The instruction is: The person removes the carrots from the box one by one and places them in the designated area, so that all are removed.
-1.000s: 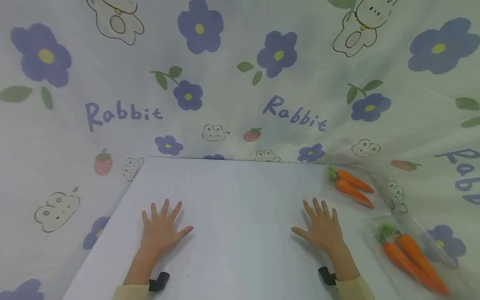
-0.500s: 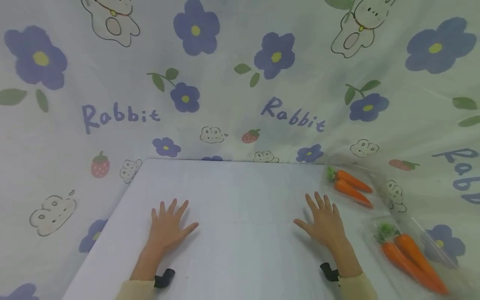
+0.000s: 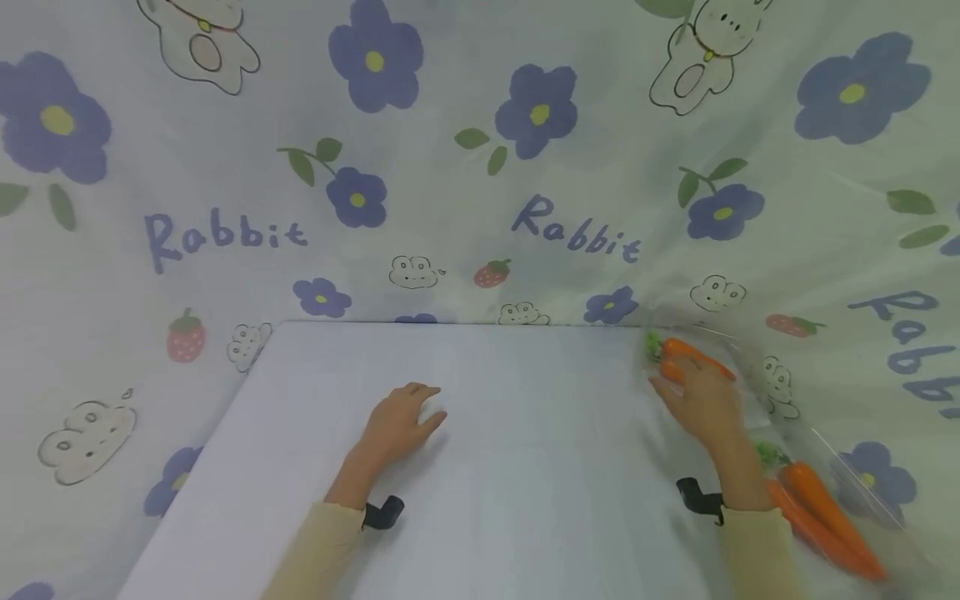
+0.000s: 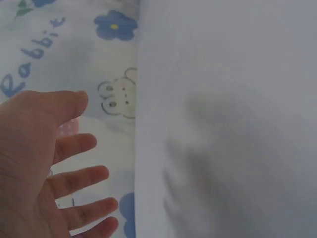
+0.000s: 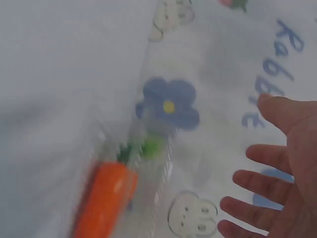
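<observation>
My left hand (image 3: 397,425) hovers over the white table, fingers slightly bent and holding nothing. In the left wrist view that hand (image 4: 29,158) has its thumb and fingers apart. At the far right corner my right hand (image 3: 705,400) is above a clear plastic bag of orange carrots with green tops (image 3: 672,348), hiding part of them. In the right wrist view the fingers of the right hand (image 5: 297,198) are spread with nothing between them, and the bagged carrots (image 5: 101,198) lie to one side, apart from the fingers.
A second clear bag of carrots (image 3: 832,525) lies nearer, along the right edge, partly behind the right forearm. The white table (image 3: 510,467) meets a hanging cloth (image 3: 450,183) printed with flowers, rabbits and lettering at the back and sides.
My right hand has moved forward and right, from the bare table to above the far bag of carrots. The left hand has shifted right and slightly forward, its fingers less spread.
</observation>
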Motion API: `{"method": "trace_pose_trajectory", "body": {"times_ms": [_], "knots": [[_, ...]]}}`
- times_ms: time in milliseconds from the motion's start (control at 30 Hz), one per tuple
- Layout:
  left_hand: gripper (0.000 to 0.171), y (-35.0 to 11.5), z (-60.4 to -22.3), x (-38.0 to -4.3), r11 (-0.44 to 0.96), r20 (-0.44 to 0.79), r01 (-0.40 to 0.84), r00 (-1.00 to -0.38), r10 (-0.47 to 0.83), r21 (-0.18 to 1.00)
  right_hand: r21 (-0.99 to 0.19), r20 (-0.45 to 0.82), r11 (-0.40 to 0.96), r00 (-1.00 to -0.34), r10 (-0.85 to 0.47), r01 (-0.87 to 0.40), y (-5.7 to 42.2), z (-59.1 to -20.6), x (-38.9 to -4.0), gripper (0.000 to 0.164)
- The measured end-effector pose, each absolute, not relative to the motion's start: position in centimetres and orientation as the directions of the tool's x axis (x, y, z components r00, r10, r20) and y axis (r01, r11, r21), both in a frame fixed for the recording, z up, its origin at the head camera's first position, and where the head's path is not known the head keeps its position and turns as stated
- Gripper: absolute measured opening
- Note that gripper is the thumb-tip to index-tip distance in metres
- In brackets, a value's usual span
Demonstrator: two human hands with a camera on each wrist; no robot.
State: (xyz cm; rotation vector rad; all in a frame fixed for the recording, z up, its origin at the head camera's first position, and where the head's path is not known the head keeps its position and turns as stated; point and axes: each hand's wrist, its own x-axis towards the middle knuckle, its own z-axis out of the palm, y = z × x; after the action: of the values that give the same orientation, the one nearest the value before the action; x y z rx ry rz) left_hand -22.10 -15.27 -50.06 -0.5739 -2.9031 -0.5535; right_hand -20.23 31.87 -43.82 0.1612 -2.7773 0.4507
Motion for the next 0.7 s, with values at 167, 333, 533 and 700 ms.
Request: {"method": "trace_pose_trajectory", "body": {"times_ms": [167, 333, 533, 700], "knots": [[0.048, -10.8, -49.1, -24.6, 0.854, 0.116, 0.387, -0.922, 0.370, 0.348, -0.357, 0.220, 0.932, -0.975, 0.016, -0.065, 35.2, -42.2, -21.5, 0.072], [0.047, -6.5, -48.3, -26.7, 0.828, 0.080, 0.433, -0.897, 0.434, 0.356, -0.369, 0.109, 0.929, -0.990, 0.090, 0.044, 38.5, -41.9, -21.9, 0.079], [0.047, -2.1, -47.8, -28.8, 0.801, 0.052, 0.483, -0.865, 0.499, 0.355, -0.423, 0.024, 0.891, -0.981, 0.194, 0.166, 41.6, -42.6, -22.4, 0.081], [0.049, 1.7, -47.9, -30.6, 0.781, 0.016, 0.490, -0.851, 0.526, 0.387, -0.481, -0.036, 0.846, -0.970, 0.242, 0.229, 43.8, -43.6, -22.8, 0.088]]}}
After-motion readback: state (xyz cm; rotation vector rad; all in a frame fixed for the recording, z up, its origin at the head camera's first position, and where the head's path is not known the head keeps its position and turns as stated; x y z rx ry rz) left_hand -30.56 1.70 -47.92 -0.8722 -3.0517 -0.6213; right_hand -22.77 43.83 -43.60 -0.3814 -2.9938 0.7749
